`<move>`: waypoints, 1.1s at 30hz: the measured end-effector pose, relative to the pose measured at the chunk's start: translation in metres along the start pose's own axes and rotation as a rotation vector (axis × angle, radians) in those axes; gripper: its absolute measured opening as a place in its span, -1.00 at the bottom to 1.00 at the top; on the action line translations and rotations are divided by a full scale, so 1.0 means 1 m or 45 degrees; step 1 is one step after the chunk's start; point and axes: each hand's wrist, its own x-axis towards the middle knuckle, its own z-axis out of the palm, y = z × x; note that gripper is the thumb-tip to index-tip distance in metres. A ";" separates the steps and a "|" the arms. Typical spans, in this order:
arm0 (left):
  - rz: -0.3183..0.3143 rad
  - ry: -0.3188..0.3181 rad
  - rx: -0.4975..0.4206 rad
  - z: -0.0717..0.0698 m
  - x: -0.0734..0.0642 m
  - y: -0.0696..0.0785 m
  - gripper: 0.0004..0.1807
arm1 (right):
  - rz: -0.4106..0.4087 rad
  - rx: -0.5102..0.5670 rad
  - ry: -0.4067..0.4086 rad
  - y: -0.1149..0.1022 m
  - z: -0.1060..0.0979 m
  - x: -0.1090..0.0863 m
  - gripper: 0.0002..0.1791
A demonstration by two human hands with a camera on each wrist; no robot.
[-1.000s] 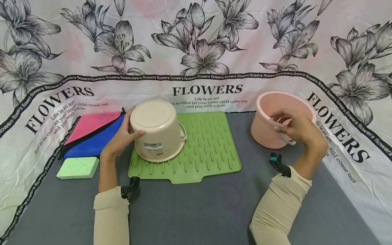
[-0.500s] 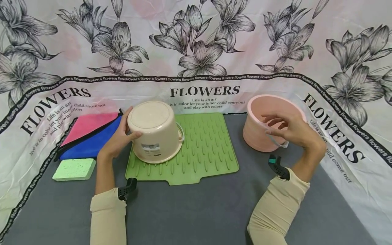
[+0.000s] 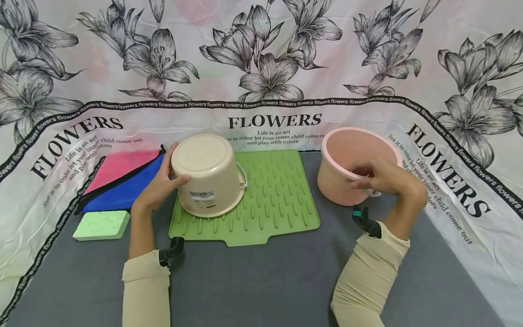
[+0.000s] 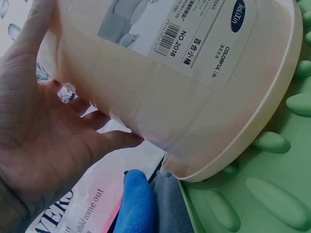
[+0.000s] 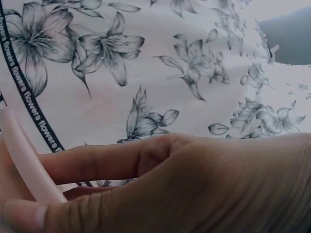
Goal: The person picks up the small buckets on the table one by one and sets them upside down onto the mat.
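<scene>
A beige bucket stands upside down on the green ridged mat, its label toward me and its thin handle at the right. My left hand cups the bucket's left side, thumb in front and fingers behind; the left wrist view shows those fingers along the wall below the label. Right of the mat, a pink bucket stands upright on the grey surface, mouth up. My right hand pinches its near rim, the thumb outside and fingers inside. The right wrist view shows the rim between thumb and fingers.
A light green sponge lies left of my left forearm. Behind it are folded pink and blue cloths with black edging. A flower-printed sheet rises behind the grey surface and along both sides.
The pink bucket has shifted left, closer to the mat, along with my right hand. The right fingers, spread apart half a second ago, have closed onto the rim. My left hand has stayed on the beige bucket.
</scene>
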 end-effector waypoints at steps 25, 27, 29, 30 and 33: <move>0.009 -0.001 0.005 -0.002 0.001 0.002 0.08 | 0.174 -0.089 -0.105 -0.010 0.001 0.011 -0.85; 0.014 -0.002 0.005 -0.001 0.002 0.003 0.08 | 0.157 -0.102 -0.099 -0.010 0.001 0.011 -0.86; 0.016 -0.002 0.004 -0.001 0.002 0.002 0.08 | 0.152 -0.104 -0.098 -0.009 0.001 0.011 -0.87; 0.016 -0.003 0.004 -0.001 0.002 0.002 0.08 | 0.153 -0.106 -0.099 -0.009 0.001 0.012 -0.87; 0.013 -0.006 0.000 -0.001 0.001 0.002 0.09 | 0.147 -0.110 -0.101 -0.009 0.002 0.011 -0.85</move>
